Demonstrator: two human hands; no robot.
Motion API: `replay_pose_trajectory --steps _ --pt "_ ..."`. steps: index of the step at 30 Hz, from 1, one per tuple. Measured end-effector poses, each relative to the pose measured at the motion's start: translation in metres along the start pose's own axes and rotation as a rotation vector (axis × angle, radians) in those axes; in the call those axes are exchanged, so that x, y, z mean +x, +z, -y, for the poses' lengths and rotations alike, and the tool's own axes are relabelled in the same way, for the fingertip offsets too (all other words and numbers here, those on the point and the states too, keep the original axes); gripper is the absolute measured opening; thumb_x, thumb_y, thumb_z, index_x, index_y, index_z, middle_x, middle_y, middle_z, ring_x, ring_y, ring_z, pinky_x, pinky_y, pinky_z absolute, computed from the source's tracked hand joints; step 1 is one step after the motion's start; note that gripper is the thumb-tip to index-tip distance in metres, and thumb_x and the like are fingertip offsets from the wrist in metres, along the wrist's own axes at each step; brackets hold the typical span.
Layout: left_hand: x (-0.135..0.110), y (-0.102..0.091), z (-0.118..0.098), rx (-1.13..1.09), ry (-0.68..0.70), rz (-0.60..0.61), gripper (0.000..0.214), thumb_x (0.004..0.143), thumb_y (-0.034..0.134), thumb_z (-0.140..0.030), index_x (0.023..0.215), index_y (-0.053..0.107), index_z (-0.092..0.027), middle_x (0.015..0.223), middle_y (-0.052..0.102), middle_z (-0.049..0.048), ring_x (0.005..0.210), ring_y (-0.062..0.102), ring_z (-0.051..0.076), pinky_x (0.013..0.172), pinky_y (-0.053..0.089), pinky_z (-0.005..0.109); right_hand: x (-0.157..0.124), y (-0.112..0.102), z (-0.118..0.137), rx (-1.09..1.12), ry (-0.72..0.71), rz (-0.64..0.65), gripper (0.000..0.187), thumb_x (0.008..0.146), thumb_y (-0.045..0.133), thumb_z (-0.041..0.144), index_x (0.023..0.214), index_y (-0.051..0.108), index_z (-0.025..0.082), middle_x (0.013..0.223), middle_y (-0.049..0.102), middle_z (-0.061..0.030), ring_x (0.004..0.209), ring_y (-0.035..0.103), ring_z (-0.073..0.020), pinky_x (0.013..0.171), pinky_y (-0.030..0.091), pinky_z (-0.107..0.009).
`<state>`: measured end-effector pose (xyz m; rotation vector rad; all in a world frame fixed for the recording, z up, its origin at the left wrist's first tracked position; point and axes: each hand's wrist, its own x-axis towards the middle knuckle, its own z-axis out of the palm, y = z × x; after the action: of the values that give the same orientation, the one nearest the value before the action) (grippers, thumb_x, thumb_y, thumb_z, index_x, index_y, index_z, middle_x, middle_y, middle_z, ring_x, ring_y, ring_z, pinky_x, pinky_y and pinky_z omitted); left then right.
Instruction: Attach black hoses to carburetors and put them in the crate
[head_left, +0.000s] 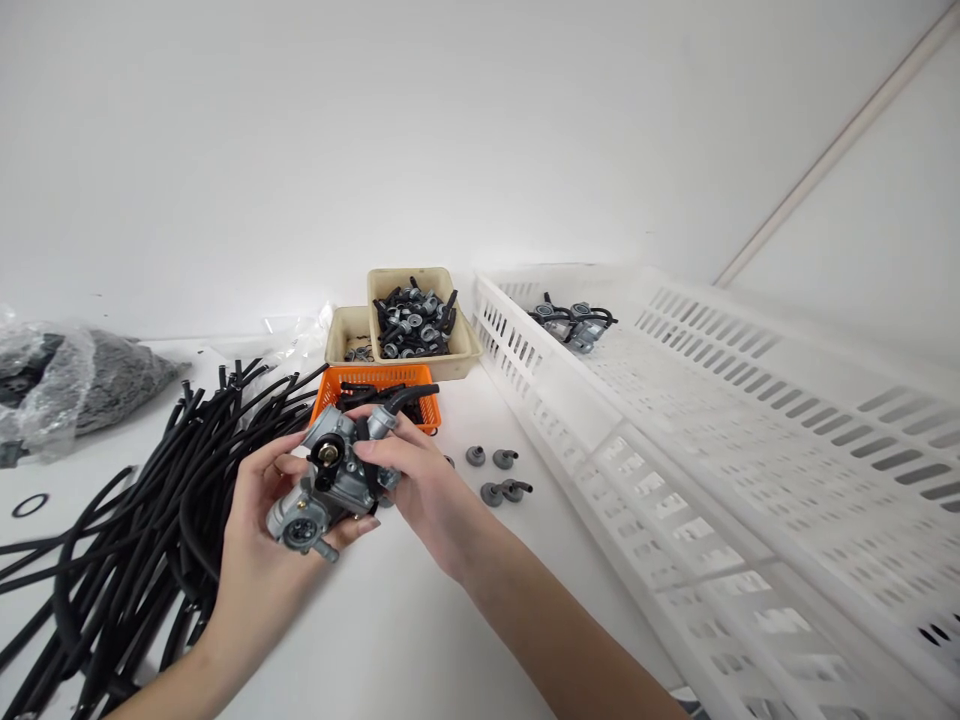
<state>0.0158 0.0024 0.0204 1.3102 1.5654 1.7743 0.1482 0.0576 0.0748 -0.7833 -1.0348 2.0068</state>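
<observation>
A silver metal carburetor [341, 480] is held up over the white table between my two hands. My left hand [259, 495] is wrapped round its left side and underside. My right hand [412, 465] grips the right side, thumb pressed near a black rubber hose along the body. A round silver fitting with a short black tube [397, 400] stands out at the carburetor's top right. Beyond it lies an orange basket [375, 375] of black parts, partly hidden by the carburetor and my right hand. The fingertips behind the carburetor are mostly hidden.
Many black hoses [150, 540] spread across the left, near a black ring [30, 505] and a plastic bag [82, 380]. Cream bins [465, 345] hold small fittings. Several grey caps [491, 493] lie right of my hands. A white crate [600, 430] contains carburetors [577, 325].
</observation>
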Motion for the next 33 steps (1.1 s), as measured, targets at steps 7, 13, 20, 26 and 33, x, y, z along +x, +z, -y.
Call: replay_pose_trajectory --steps 7,13,20,26,33 --pt "0.001 0.001 0.001 -0.002 -0.021 0.004 0.072 0.049 0.087 -0.031 0.11 0.05 -0.026 0.089 0.055 -0.0015 0.076 0.06 0.017 0.066 0.054 0.03 -0.001 -0.001 0.002 -0.014 0.004 0.011 0.028 0.064 0.074 0.027 0.09 0.062 0.024 0.087 0.063 0.0016 0.08 0.054 -0.0158 0.069 0.037 -0.027" --pt "0.001 0.0 0.003 -0.003 0.002 0.024 0.071 0.05 0.088 -0.032 0.11 0.049 -0.027 0.088 0.056 -0.0016 0.072 0.06 0.015 0.063 0.054 0.029 -0.001 -0.002 0.003 -0.035 -0.012 0.038 0.027 0.065 0.075 0.027 0.088 0.062 0.024 0.086 0.063 0.0019 0.081 0.055 -0.0162 0.072 0.04 -0.027" --pt "-0.001 -0.002 0.006 -0.031 -0.018 0.036 0.074 0.05 0.089 -0.031 0.113 0.05 -0.027 0.091 0.058 -0.0007 0.074 0.061 0.015 0.063 0.054 0.027 -0.001 -0.002 0.001 -0.066 -0.047 0.035 0.024 0.067 0.073 0.025 0.089 0.062 0.024 0.088 0.062 0.0018 0.084 0.055 -0.0158 0.079 0.041 -0.029" --pt "0.0 -0.004 0.009 -0.055 -0.088 0.02 0.078 0.045 0.091 -0.031 0.113 0.052 -0.026 0.093 0.057 -0.0002 0.074 0.061 0.015 0.062 0.053 0.026 -0.001 -0.002 0.001 -0.07 -0.069 0.033 0.023 0.067 0.072 0.027 0.087 0.062 0.025 0.087 0.061 0.0021 0.088 0.056 -0.0171 0.084 0.042 -0.031" --pt "0.002 -0.003 0.009 -0.081 -0.133 0.021 0.079 0.044 0.091 -0.03 0.112 0.053 -0.028 0.094 0.057 -0.0012 0.073 0.061 0.014 0.064 0.055 0.026 -0.002 -0.001 0.002 -0.047 -0.046 0.039 0.027 0.066 0.076 0.028 0.089 0.062 0.025 0.089 0.062 0.0031 0.087 0.055 -0.0159 0.084 0.041 -0.03"
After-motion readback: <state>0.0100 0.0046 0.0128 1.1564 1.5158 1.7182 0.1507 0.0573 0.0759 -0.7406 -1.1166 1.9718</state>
